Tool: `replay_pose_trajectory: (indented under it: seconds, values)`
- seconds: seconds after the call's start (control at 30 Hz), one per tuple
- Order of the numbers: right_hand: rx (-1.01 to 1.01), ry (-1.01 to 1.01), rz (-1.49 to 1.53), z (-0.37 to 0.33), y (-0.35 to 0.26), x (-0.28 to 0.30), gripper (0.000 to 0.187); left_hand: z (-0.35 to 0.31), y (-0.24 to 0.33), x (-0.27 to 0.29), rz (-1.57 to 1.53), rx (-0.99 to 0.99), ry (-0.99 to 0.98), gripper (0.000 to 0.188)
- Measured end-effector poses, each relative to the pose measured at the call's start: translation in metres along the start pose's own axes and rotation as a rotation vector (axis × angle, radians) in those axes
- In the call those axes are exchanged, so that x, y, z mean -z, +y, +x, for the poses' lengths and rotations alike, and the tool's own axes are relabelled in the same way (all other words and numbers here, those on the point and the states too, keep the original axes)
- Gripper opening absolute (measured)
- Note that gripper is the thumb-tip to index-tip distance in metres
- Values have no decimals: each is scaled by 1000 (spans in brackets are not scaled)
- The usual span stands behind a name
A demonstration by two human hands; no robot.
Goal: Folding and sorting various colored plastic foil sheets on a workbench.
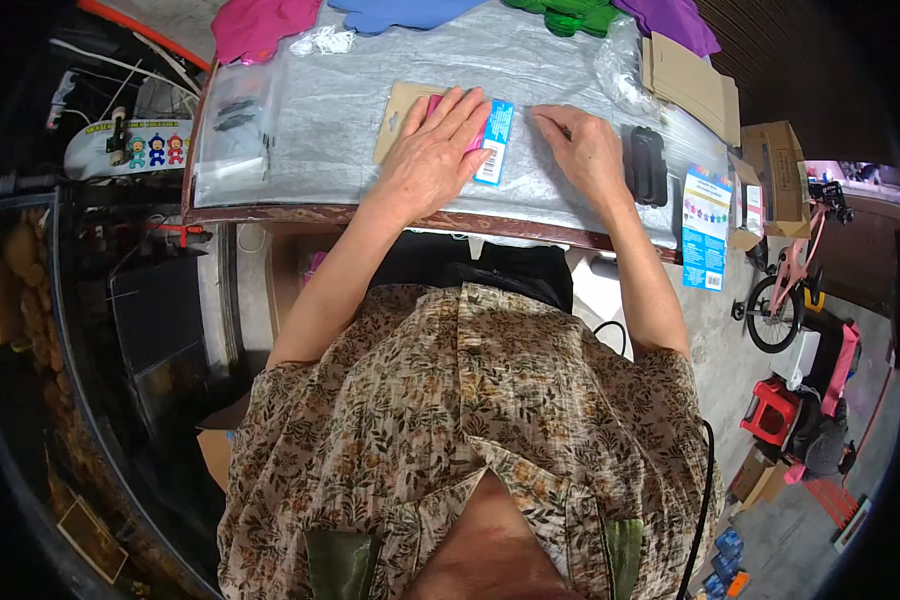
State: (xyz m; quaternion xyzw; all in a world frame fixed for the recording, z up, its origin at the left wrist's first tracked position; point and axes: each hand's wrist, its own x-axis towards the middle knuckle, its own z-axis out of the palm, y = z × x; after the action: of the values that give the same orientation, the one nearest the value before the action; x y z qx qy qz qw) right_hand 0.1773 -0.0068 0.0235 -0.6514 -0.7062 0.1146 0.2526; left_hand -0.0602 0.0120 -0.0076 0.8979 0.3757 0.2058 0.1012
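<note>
Worktop (315, 140): silvery, creased sheeting covers it right across, a reddish-brown edge facing the person, with bright pink cloth (267, 28), blue cloth (405, 12), green cloth (570, 15) and purple cloth (675, 22) bunched along the far side.
Brown card: and here's the centre of attention, a flat brown cardboard backing with a hang slot (394, 122), lying tilted near the middle of the sheeting, mostly under the palm.
Pink and blue: a bright pink flat piece (433, 103) peeks out around the hand, and a blue-and-white printed strip (502, 120) shows just to its right.
Left hand (430, 155): spread flat on top, fingers straight and close together, pressing rather than gripping.
Right hand (585, 150): just beside the strip, fingers curled, thumb and forefinger tips drawn together; whether anything sits between them, I cannot tell.
Good technique: even palm pressure should stop the card skating on that slick-looking sheeting; straight fingers suit keeping the layers flat, and a light touch at the strip's edge would avoid creasing it.
Right flank: black oblong cases (645, 165) sit near the right wrist, brown card stack (695, 95) beyond.
</note>
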Motion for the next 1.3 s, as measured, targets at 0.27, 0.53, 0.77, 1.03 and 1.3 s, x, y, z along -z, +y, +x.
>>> replay_pose_trajectory:
  seconds: [0.27,0.53,0.77,1.03,1.3]
  values:
    - [-25,-94,1,9,-6,7,16,0,0,2,22,-18,-16,48]
    - [37,-99,36,24,-5,-4,13,0,1,3,28,-28,-14,47]
    - [4,-113,-11,22,-12,-1,14,0,1,3,16,-42,-9,46]
    - [32,262,-159,10,79,91,14,0,2,4,14,-26,-4,46]
    - [24,196,-341,-2,159,127,15,0,1,0,37,-41,10,47]
